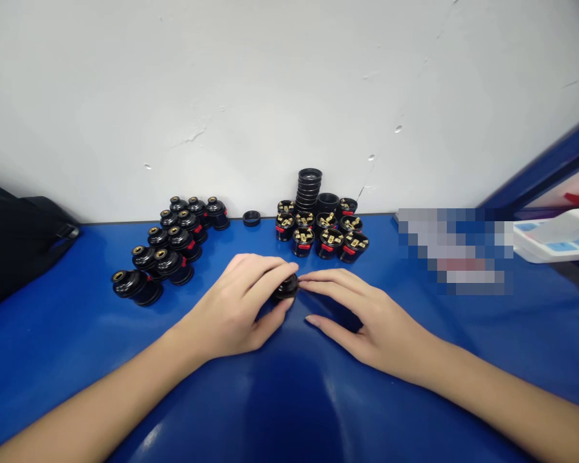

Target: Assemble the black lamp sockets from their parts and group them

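My left hand (236, 305) is curled around a small black lamp-socket part (285, 287) resting on the blue table (289, 399), fingers over its top and thumb below. My right hand (361, 315) lies flat beside it, its fingertips touching the part's right side. Behind, a cluster of open sockets with brass contacts and red tabs (325, 235) stands near the wall. A stack of black rings (309, 188) rises behind that cluster.
At the left stands a group of closed black sockets with brass tops (171, 241). One loose black ring (251, 218) lies by the wall. A black bag (14, 238) sits at the far left; a white tray (560, 235) at the right.
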`<state>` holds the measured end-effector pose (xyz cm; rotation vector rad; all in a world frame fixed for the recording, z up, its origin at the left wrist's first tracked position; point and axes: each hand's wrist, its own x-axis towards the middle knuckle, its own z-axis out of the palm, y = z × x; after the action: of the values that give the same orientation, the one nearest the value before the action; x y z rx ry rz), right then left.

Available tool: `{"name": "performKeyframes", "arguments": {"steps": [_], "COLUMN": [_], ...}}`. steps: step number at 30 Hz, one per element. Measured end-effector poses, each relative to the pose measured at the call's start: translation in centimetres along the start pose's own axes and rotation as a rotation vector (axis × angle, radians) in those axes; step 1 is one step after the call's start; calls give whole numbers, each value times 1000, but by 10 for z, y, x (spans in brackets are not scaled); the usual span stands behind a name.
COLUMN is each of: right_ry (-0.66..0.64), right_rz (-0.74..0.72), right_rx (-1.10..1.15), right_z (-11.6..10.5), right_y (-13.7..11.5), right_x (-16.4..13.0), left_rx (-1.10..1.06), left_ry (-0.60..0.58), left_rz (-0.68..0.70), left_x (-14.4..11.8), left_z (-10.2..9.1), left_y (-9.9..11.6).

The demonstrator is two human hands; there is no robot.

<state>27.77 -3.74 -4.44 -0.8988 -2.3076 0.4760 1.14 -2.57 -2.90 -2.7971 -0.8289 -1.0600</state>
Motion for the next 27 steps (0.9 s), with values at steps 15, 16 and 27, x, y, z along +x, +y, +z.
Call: {"name": "performKeyframes", "arguments": {"steps": [15,16,27], "right_ry": [-13,-12,-26], "right_rz": [-28,-30,-83], "right_rx": [-45,-46,-107], "right_z": [-2,-2,-1], "right_y": [-2,-3,-4], "right_x": [2,2,-1], "left_rx": [724,730,719], "left_ry": [-81,-117,-267], "left_rz": [-166,-167,-362], "left_x": [3,3,-2], "left_z": [-18,-17,-11], "left_y": [-16,-16,-20]}}
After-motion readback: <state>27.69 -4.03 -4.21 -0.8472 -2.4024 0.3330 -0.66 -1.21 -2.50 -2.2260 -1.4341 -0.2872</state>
